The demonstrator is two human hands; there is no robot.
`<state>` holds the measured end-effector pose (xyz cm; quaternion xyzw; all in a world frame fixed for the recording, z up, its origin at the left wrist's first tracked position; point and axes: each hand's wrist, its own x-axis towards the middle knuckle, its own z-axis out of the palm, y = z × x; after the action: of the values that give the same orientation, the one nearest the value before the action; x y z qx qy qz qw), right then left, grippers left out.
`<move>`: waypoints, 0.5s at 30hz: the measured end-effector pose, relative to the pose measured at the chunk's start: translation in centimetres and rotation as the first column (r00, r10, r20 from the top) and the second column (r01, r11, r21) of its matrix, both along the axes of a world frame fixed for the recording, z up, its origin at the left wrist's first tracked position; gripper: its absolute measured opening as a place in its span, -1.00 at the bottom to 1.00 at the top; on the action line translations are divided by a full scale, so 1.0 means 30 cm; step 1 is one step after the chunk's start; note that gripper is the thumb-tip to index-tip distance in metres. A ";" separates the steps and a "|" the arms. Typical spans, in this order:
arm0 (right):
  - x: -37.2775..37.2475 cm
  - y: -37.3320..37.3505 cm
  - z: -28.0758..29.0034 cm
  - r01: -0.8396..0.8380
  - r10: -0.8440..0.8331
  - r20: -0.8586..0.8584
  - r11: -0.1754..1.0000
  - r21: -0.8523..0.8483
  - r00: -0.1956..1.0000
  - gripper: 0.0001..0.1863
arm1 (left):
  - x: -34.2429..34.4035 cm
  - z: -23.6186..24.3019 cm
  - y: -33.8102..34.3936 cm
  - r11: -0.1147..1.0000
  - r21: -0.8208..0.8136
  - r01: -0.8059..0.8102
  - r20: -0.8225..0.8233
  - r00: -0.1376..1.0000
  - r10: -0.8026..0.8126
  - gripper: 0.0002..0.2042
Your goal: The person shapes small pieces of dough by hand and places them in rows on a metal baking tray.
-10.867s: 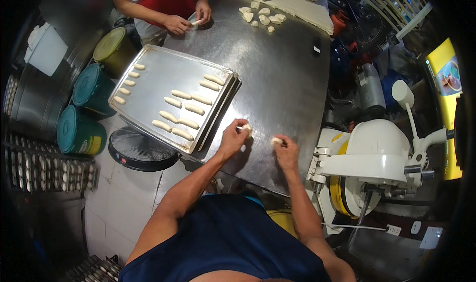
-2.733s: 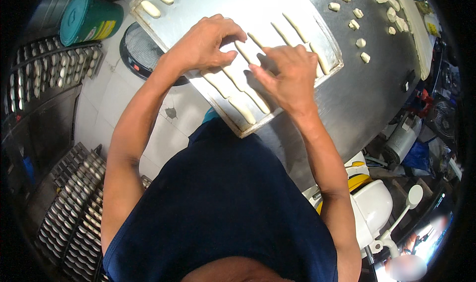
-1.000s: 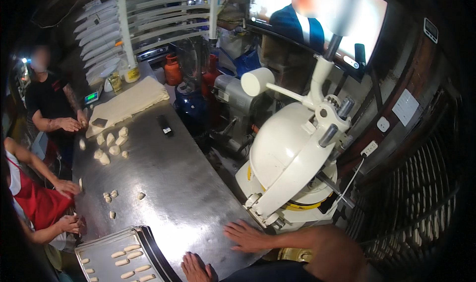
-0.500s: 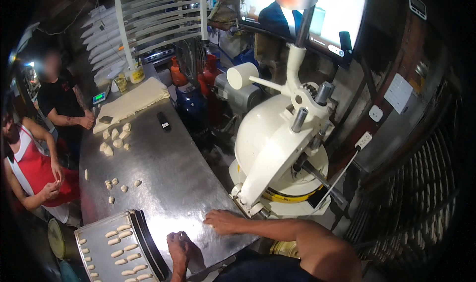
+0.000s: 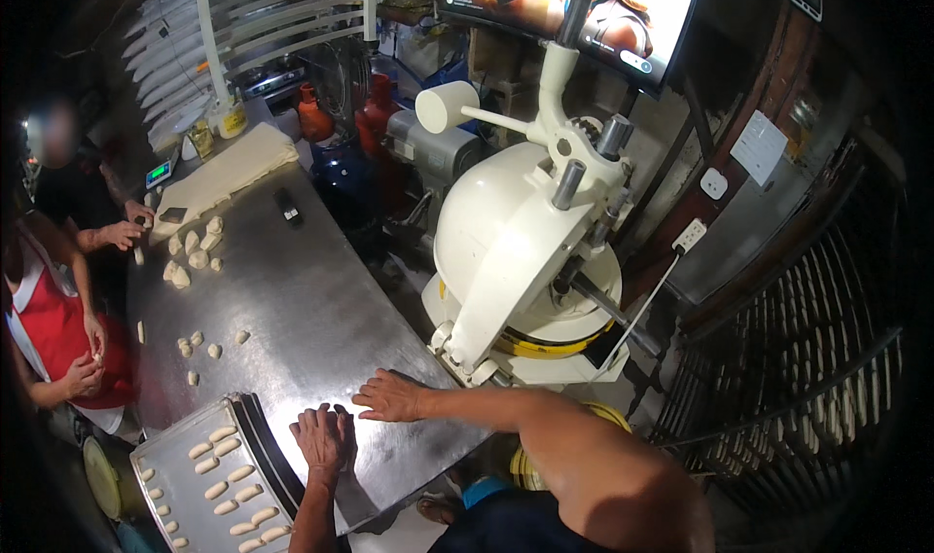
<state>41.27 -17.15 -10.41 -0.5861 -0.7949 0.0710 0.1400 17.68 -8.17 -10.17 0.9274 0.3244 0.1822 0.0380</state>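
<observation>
Over the steel table [image 5: 302, 300], left hand [image 5: 321, 438] and right hand [image 5: 391, 395] are palm-down, half-spread; whether they grip anything, I cannot tell.

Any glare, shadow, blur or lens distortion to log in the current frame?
Head view: glare whitens the steel table near the left hand, with a dark shadow just right of that hand; head view: a co-worker's head at far left is blurred; head view: straight edges bend, notably the rack at right, and the corners go black.
</observation>
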 end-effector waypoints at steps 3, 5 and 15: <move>-0.027 -0.046 -0.075 0.152 -0.131 -0.086 0.935 0.319 0.988 -0.52 | 0.045 0.073 -0.034 1.000 -0.024 -0.008 0.065 0.998 0.010 -0.68; -0.036 -0.022 0.018 0.130 -0.129 -0.195 0.992 -0.009 0.972 -0.54 | 0.002 0.046 -0.007 0.989 -0.136 0.064 0.044 0.997 -0.059 -0.64; 0.028 -0.018 -0.054 0.128 -0.113 -0.103 0.979 0.159 0.988 -0.65 | 0.026 0.062 -0.018 0.988 -0.123 0.088 0.109 0.991 -0.075 -0.63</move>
<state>42.11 -17.70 -12.03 -0.6157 -0.7536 0.0237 0.2289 18.47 -8.70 -8.32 0.9248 0.2948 0.2077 0.1215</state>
